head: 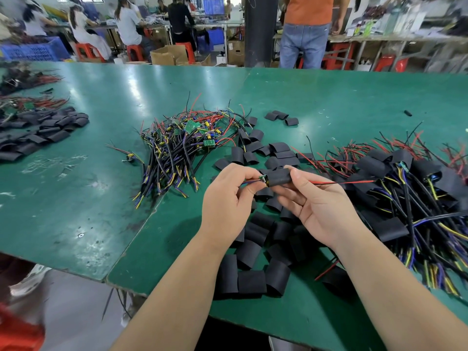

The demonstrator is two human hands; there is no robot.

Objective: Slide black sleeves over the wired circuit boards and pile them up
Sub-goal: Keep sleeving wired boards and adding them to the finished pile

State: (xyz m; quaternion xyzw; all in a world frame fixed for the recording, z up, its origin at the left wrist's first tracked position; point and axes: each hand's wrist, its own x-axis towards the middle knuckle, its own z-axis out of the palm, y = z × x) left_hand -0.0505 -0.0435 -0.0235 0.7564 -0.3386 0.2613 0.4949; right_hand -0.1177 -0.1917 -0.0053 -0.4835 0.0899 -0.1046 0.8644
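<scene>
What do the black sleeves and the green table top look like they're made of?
Black sleeves: probably thin matte plastic or rubbery tubing; they lie flattened and curl without gloss. Table top: seemingly a smooth green rubber or vinyl mat; it reflects light softly and shows scuffs.

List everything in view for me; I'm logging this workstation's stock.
Bare wired boards: one pile, green boards with mixed wires, table centre.
Loose sleeves: many, black, scattered at centre near edge.
Sleeved boards: one pile, black, right.
Far sleeve pile: one, black, left.
Table: green.
Stools: several, red, background.
Crate: blue, background left.
Held sleeve: one, black, partly over a board.
Left hand: fingers hold the wire end.
Right hand: fingers hold the sleeve.
</scene>
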